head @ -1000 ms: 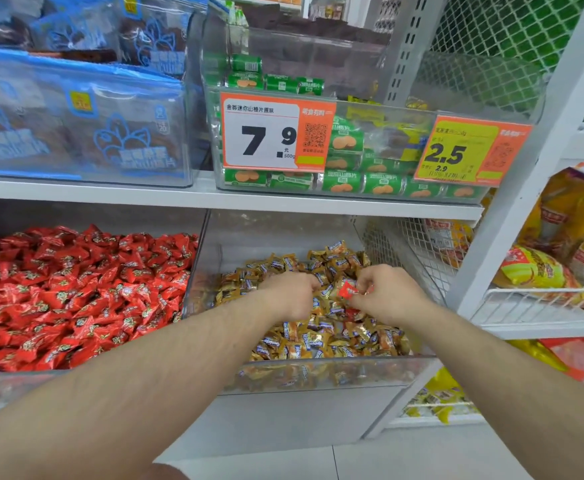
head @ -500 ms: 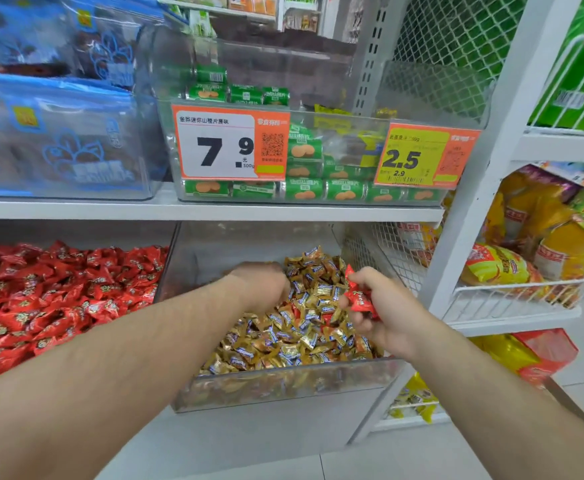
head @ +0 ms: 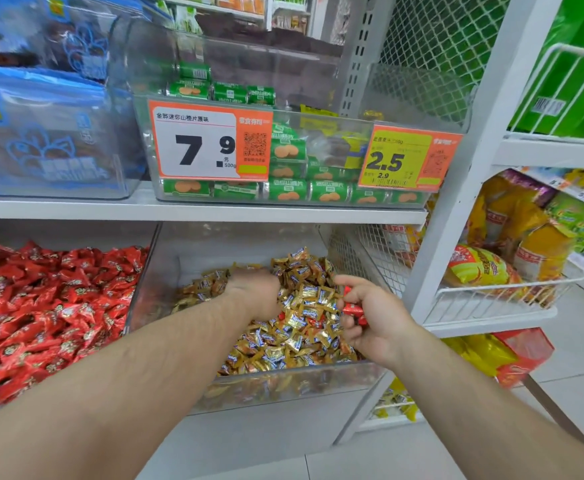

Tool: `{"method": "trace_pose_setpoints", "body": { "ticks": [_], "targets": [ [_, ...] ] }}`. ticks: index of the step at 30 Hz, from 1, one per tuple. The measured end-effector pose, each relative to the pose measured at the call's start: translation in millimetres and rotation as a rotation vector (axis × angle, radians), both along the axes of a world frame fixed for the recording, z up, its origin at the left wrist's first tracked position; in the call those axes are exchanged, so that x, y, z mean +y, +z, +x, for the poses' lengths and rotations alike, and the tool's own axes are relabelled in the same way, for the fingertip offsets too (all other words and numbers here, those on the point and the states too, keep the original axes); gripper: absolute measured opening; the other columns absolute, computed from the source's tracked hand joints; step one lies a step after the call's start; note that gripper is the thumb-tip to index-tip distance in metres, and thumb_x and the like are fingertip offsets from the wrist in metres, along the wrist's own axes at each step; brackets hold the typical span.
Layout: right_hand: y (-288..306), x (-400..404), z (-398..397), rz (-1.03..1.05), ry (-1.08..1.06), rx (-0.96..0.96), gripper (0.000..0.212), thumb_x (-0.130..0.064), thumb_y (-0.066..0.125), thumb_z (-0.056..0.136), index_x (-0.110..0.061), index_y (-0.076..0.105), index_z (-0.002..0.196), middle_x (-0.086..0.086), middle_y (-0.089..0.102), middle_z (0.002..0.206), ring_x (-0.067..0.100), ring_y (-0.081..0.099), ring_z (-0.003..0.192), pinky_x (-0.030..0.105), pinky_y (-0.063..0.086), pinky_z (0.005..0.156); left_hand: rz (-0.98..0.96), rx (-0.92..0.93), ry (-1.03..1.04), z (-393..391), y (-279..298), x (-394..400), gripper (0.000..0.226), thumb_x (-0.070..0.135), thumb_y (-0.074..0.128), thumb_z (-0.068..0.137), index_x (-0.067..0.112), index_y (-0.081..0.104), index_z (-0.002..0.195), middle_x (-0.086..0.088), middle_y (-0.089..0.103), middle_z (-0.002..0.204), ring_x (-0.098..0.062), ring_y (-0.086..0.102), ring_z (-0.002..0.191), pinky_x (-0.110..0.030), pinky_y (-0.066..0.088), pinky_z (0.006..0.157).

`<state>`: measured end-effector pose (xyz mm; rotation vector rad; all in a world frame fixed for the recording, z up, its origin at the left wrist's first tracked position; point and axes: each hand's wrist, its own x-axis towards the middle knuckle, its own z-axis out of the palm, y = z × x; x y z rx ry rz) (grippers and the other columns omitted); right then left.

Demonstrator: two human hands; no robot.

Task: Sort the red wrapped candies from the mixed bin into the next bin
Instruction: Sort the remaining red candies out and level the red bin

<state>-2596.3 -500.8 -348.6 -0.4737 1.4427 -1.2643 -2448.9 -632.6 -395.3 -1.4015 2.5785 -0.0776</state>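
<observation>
The mixed bin [head: 283, 382] is a clear tub on the lower shelf, heaped with gold wrapped candies [head: 301, 327] and a few red ones among them. My right hand [head: 373, 317] hovers over its right side and grips several red wrapped candies [head: 352, 309] in curled fingers. My left hand [head: 254, 294] lies knuckles-up on the gold heap further back, its fingertips buried in the candies and hidden. To the left stands the neighbouring bin [head: 141, 306], filled with red wrapped candies [head: 48, 306].
A white shelf board [head: 197, 209] hangs low over both bins, bearing a clear tub of green biscuit packs [head: 290, 188] with orange price tags. A white upright post [head: 456, 209] and wire baskets of snack bags [head: 491, 292] close the right side. Tiled floor lies below.
The view has shifted right and closer. My right hand lifted off the heap with red candies and drew back to the right. My left hand stayed on the gold candies.
</observation>
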Motion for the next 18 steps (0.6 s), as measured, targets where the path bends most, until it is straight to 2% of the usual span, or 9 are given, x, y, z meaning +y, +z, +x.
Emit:
{"method": "trace_pose_setpoints", "body": {
  "ticks": [3, 5, 9, 13, 16, 18],
  "targets": [
    [-4, -1, 3, 0.049, -0.004, 0.001, 0.037, 0.003, 0.039, 0.086, -0.016, 0.064, 0.106, 0.003, 0.052, 0.067, 0.011, 0.037, 0.043, 0.017, 0.023, 0.04, 0.017, 0.004, 0.027, -7, -8, 1, 0.034, 0.047, 0.055, 0.091, 0.015, 0.061, 0.1, -0.004, 0.049, 0.095, -0.023, 0.053, 0.081, -0.031, 0.044, 0.064],
    [-7, 0, 3, 0.072, -0.017, 0.0, 0.033, 0.001, 0.041, 0.087, -0.015, 0.063, 0.106, 0.003, 0.052, 0.067, 0.011, 0.037, 0.043, 0.017, 0.023, 0.041, 0.0, 0.03, 0.042, -10, -11, 2, 0.037, 0.045, 0.056, 0.091, 0.014, 0.063, 0.11, -0.006, 0.054, 0.105, -0.025, 0.058, 0.09, -0.031, 0.045, 0.065],
    [-7, -2, 4, 0.094, -0.022, 0.023, 0.021, -0.005, 0.046, 0.088, -0.015, 0.061, 0.098, 0.0, 0.052, 0.063, 0.01, 0.037, 0.04, 0.017, 0.022, 0.041, -0.021, 0.054, 0.057, -16, -16, 5, 0.034, 0.034, 0.061, 0.09, 0.013, 0.063, 0.117, -0.008, 0.054, 0.117, -0.026, 0.062, 0.096, -0.032, 0.046, 0.064],
    [-5, -2, 2, 0.111, -0.01, 0.052, 0.003, -0.013, 0.054, 0.087, -0.015, 0.056, 0.086, -0.002, 0.049, 0.061, 0.009, 0.036, 0.04, 0.018, 0.023, 0.04, 0.02, 0.075, 0.105, -15, -13, 8, 0.027, 0.027, 0.062, 0.089, 0.009, 0.064, 0.109, -0.006, 0.052, 0.103, -0.022, 0.055, 0.082, -0.031, 0.047, 0.064],
    [-5, 1, 1, 0.132, 0.005, 0.072, 0.014, -0.019, 0.058, 0.087, -0.015, 0.053, 0.075, -0.002, 0.048, 0.057, 0.01, 0.036, 0.04, 0.02, 0.023, 0.04, 0.011, 0.079, 0.094, -10, -10, 11, 0.032, 0.038, 0.065, 0.088, 0.01, 0.063, 0.103, -0.004, 0.052, 0.099, -0.022, 0.053, 0.079, -0.031, 0.046, 0.062],
    [-3, 2, 2, 0.136, -0.002, 0.06, 0.013, -0.021, 0.058, 0.088, -0.016, 0.055, 0.076, -0.002, 0.05, 0.058, 0.01, 0.037, 0.04, 0.019, 0.023, 0.04, 0.015, 0.103, 0.087, -3, -6, 14, 0.032, 0.04, 0.066, 0.087, 0.012, 0.062, 0.101, -0.002, 0.052, 0.091, -0.021, 0.054, 0.078, -0.03, 0.045, 0.06]
  ]
}}
